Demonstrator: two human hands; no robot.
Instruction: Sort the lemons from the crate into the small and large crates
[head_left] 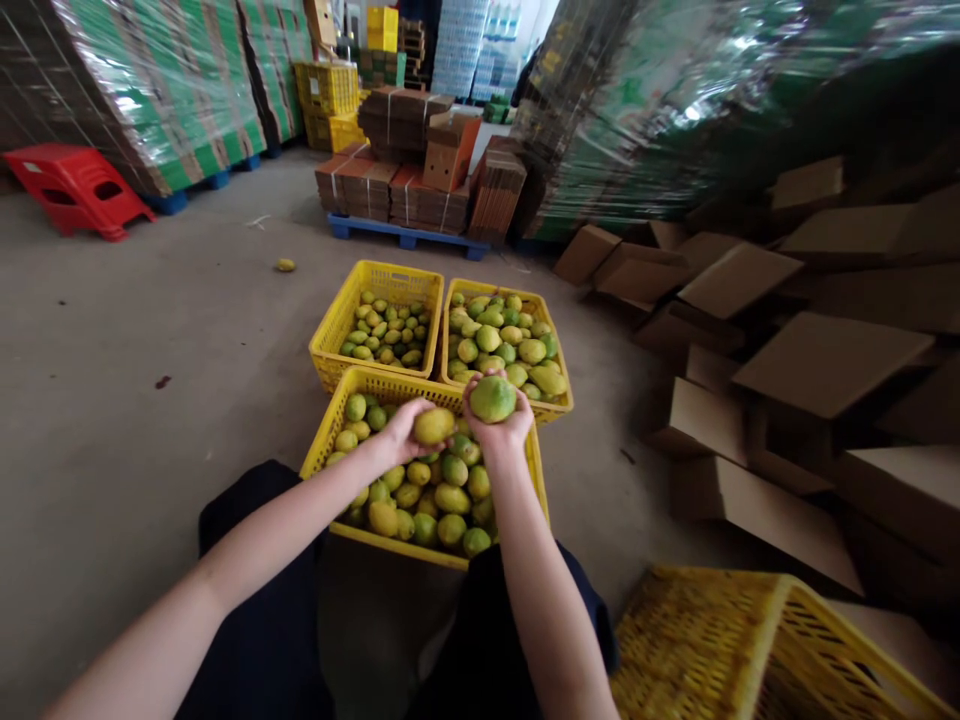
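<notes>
My left hand is closed around a yellow lemon above the near yellow crate. In my right hand sits a larger green lemon, with the fingers curled about it. The near crate is filled with green and yellow lemons; my hands and forearms hide part of them. Behind it stand two more yellow crates side by side. Smaller fruit lies low in the far left crate, while the far right crate is heaped with larger lemons.
One lemon lies on the concrete floor, with a red stool beyond. Open cardboard boxes are piled at the right. A yellow crate is near my right knee. Flattened cartons lie on a blue pallet ahead.
</notes>
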